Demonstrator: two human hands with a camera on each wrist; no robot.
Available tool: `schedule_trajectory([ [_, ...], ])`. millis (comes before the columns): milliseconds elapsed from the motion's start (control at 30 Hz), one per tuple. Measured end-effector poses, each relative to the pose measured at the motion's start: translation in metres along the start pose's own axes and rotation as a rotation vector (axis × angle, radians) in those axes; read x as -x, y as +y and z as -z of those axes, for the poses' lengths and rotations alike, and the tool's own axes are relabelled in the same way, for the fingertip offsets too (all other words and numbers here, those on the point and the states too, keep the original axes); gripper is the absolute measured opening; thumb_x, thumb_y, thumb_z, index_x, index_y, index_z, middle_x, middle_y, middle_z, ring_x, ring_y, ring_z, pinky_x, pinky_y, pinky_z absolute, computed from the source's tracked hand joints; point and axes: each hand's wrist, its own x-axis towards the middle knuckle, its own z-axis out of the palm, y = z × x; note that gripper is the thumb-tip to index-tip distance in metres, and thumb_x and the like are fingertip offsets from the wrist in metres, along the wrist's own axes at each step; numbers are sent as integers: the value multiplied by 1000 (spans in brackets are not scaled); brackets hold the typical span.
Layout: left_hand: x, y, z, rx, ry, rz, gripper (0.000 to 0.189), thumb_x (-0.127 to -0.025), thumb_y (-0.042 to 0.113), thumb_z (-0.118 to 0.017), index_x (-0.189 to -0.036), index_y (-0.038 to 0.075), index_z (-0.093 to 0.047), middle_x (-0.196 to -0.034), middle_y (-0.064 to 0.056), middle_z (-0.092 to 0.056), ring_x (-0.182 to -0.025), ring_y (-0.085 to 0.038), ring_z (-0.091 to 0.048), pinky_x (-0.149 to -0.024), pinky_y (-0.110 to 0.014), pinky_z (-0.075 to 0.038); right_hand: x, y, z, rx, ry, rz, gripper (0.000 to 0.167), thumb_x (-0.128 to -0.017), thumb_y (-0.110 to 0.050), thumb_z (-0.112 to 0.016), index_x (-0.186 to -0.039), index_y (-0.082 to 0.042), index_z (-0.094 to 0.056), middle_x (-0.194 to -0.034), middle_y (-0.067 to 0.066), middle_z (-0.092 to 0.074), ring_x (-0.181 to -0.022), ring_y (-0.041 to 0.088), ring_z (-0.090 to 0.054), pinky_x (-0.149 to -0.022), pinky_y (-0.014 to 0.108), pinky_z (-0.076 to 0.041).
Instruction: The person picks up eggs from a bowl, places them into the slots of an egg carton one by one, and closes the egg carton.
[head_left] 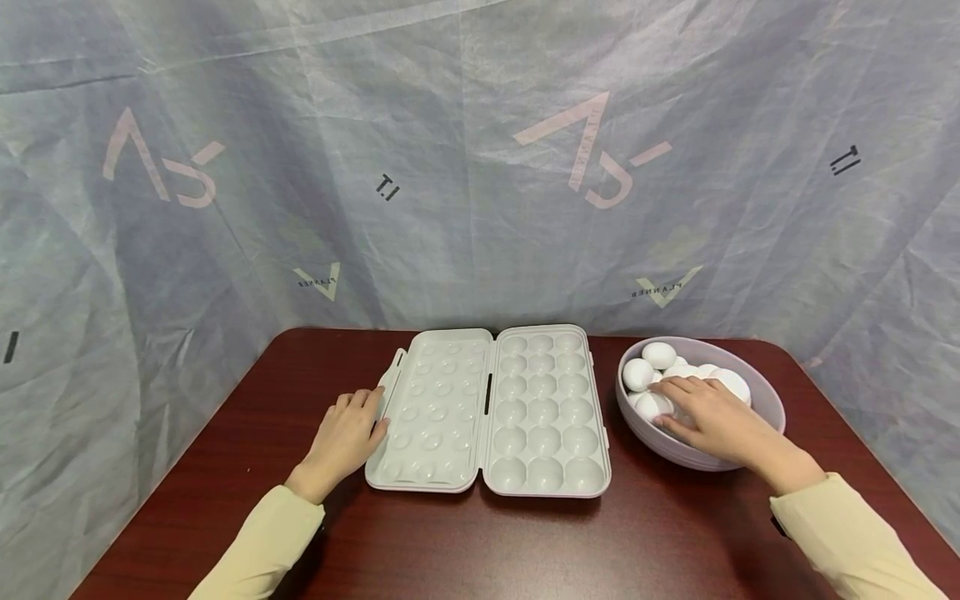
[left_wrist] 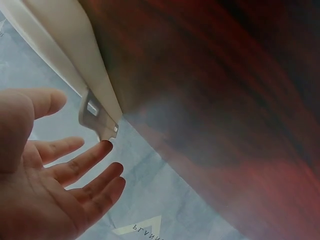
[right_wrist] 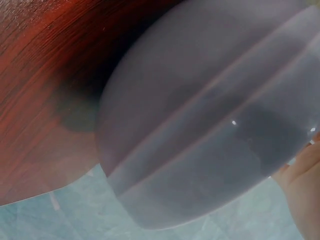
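A white egg carton (head_left: 543, 412) lies unfolded on the table, its round hollows bare and its lid (head_left: 438, 408) laid back to the left. My left hand (head_left: 341, 433) is at the lid's outer edge, fingers relaxed and spread, near the latch flap (left_wrist: 97, 117); whether they touch is unclear. At the right, a pale purple bowl (head_left: 697, 458) holds several white eggs (head_left: 659, 356). Over these eggs reaches my right hand (head_left: 712, 417), with one egg (head_left: 651, 407) between thumb and fingers. Its grip cannot be made out; the bowl wall hides the fingers in the right wrist view.
The dark red wooden table (head_left: 540, 550) ends against a grey printed cloth (head_left: 450, 167) hanging behind it. Inside the bowl, a larger round white piece (head_left: 731, 385) lies near the right side. The bowl stands close to the carton's right edge.
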Motion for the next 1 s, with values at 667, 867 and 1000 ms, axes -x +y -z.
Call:
schedule_trajectory([
  [667, 0, 0, -7, -44, -5, -17, 43, -78, 17, -67, -115, -3, -59, -104, -19, -60, -91, -40, -57, -72, -48, -48, 0, 3, -5, -12, 26, 38, 42, -70, -21, -73, -108, -7, -62, -102, 5, -62, -96, 25, -56, -72, 45, -42],
  [867, 0, 0, -9, -45, 17, -25, 41, -77, 15, -67, -113, -4, -59, -101, -19, -60, -89, -39, -57, -70, -47, -48, 1, 5, -8, -18, 57, 53, 42, -68, -21, -74, -106, -7, -62, -98, 4, -60, -92, 22, -55, -69, 41, -42],
  [1000, -1, 1, -9, -41, 30, -30, 40, -76, 13, -68, -111, -4, -60, -100, -19, -60, -87, -38, -57, -68, -47, -48, 0, 6, -10, -29, 86, 76, 41, -66, -20, -75, -103, -6, -63, -94, 2, -58, -86, 18, -54, -66, 39, -41],
])
